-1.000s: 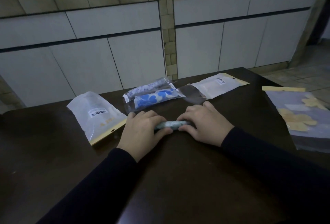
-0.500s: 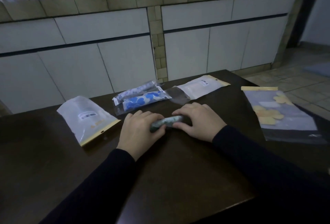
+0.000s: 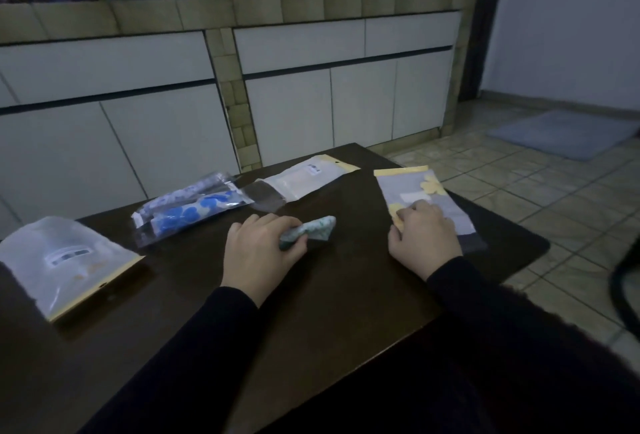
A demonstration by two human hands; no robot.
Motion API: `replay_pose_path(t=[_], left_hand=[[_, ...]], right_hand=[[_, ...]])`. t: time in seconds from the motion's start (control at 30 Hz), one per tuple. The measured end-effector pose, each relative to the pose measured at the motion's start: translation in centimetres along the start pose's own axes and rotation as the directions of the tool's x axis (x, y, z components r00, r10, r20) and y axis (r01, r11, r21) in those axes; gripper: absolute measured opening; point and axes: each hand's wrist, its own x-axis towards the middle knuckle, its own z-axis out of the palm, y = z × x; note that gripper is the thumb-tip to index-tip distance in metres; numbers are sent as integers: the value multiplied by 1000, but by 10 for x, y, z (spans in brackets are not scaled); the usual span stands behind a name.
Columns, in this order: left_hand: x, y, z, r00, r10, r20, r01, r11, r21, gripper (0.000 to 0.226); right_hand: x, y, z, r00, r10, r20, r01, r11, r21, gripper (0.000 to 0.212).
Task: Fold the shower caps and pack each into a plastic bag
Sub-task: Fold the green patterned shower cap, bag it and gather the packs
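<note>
Layout on the table (image 3: 311,312), head view, as I read it.

Frame centre: my left hand (image 3: 258,253) is closed on the rolled shower cap (image 3: 313,231), which rests on the table. To its right, well apart, my right hand (image 3: 424,239) lies flat on a plastic bag (image 3: 408,191) near the table's right edge. Behind the left hand, two packed bags (image 3: 188,210) lie one overlapping the other; right of them, toward upper centre, another bag (image 3: 308,177). At far left, near the table's edge, one more bag (image 3: 65,260). Cabinets (image 3: 311,94) stand behind the table.
</note>
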Motion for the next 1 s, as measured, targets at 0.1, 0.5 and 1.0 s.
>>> replay_pose_path(t=[0.1, 0.5, 1.0], left_hand=[[0, 2, 2, 1000, 1, -2, -1, 1000, 9, 25], [0, 8, 6, 1000, -10, -2, 10, 1000, 11, 23], [-4, 2, 4, 997, -63, 37, 64, 998, -12, 25]], right_hand=[[4, -4, 6, 1000, 11, -6, -11, 999, 39, 27], [9, -6, 7, 997, -10, -78, 18, 994, 104, 21], [26, -16, -2, 956, 86, 280, -77, 996, -41, 32]])
